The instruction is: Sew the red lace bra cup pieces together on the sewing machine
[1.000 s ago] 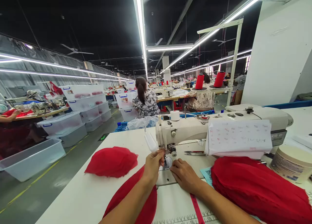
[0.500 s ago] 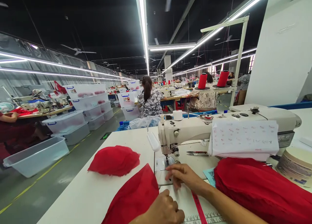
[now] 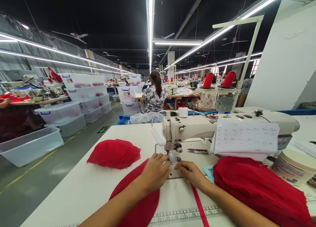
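My left hand is closed, its fingertips at the needle area of a white sewing machine. Beneath its wrist lies a red fabric piece, partly covered by the forearm. To the right of the needle plate, my right hand has thumb and forefinger pinched together. Whatever either hand holds is hidden or too small to make out. A narrow red strip runs from under the right hand toward the table's front edge.
More red fabric lies at left, and a red stack at right beside a white tub. Thread snips rest behind the hands. Paper sheets hang on the machine. A person sits ahead; plastic boxes stand left.
My left hand has moved forward from the near fabric piece to the needle area. My right hand has drawn back to the right of the needle. The view has shifted slightly.
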Demonstrator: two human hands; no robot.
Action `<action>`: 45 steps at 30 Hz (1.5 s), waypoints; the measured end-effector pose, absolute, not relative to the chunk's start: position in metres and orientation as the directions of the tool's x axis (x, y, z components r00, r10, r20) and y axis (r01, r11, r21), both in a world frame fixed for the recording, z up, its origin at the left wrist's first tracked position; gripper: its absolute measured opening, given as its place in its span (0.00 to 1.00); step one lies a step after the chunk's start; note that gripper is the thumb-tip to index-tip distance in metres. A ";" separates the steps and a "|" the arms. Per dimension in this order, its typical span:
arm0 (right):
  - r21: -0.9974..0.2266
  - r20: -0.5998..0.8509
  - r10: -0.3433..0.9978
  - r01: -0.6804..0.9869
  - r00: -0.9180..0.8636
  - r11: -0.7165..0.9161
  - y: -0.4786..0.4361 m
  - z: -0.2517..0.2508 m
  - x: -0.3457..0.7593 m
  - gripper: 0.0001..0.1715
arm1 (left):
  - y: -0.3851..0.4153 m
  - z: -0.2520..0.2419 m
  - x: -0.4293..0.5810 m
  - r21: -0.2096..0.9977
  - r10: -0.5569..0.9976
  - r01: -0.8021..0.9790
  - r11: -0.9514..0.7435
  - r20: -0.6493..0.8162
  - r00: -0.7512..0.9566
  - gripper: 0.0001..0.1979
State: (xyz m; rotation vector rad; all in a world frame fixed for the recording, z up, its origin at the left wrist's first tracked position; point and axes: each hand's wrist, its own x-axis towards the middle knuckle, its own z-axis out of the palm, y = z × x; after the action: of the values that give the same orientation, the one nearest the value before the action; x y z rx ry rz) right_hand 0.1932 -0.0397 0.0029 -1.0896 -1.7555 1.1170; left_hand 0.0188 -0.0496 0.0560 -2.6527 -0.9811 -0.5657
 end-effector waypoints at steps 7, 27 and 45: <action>-0.903 0.193 0.979 0.378 -0.064 0.202 0.005 0.003 0.199 0.15 | -0.030 0.042 0.018 -0.355 0.579 0.720 -0.596 0.431 0.692 0.04; -0.624 0.231 0.935 0.697 -0.268 0.353 -0.015 -0.001 0.177 0.15 | -0.024 0.032 0.005 -0.292 0.448 0.682 -0.670 0.573 0.686 0.11; -0.144 0.038 0.920 0.909 -0.389 0.391 -0.022 0.050 0.244 0.14 | -0.057 0.034 0.005 0.460 0.726 0.562 -0.687 0.459 0.512 0.11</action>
State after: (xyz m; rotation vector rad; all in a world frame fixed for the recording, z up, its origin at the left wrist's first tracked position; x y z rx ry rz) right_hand 0.2444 -0.0222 0.0502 -1.6685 -2.5254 0.1505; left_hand 0.0052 -0.0571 0.0338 -2.9464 -1.2818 -1.1030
